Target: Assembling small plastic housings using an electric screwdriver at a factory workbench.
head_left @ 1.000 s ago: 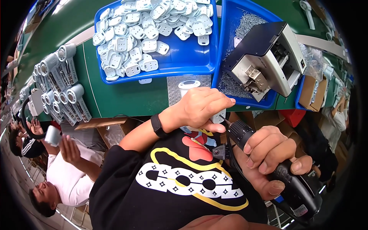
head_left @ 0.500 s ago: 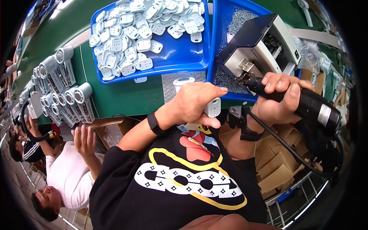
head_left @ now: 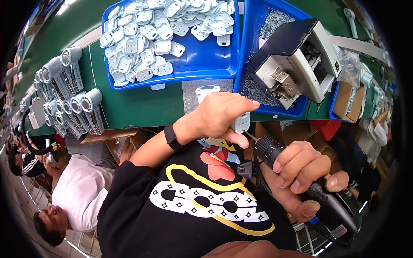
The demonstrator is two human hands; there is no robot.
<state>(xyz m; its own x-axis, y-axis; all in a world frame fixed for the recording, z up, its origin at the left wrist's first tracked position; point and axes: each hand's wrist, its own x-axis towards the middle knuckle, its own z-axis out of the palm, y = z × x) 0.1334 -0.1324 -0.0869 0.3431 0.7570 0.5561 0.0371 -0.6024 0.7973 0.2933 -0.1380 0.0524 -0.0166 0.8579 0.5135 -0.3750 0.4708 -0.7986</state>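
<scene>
My left hand [head_left: 217, 116] is closed around a small pale plate with holes [head_left: 241, 123], which shows between its index finger and thumb. A white round-ended part [head_left: 207, 89] juts out beyond that hand; whether it joins the plate is hidden. My right hand [head_left: 301, 170] grips a black corded electric screwdriver [head_left: 269, 150]. Its thin bit points up and left, with the tip at or very close to the plate's lower edge; contact is hard to tell.
A blue tray [head_left: 215, 64] holds many similar plates. Beside it, a screw feeder machine [head_left: 297, 64] stands in a blue tray [head_left: 245, 43] of loose screws. Grey-white handheld devices [head_left: 88, 105] stand in rows at left. A co-worker [head_left: 81, 189] is at lower left.
My right hand has brought the screwdriver from the screw feeder's outlet down and left to the plate. My left hand has hardly moved.
</scene>
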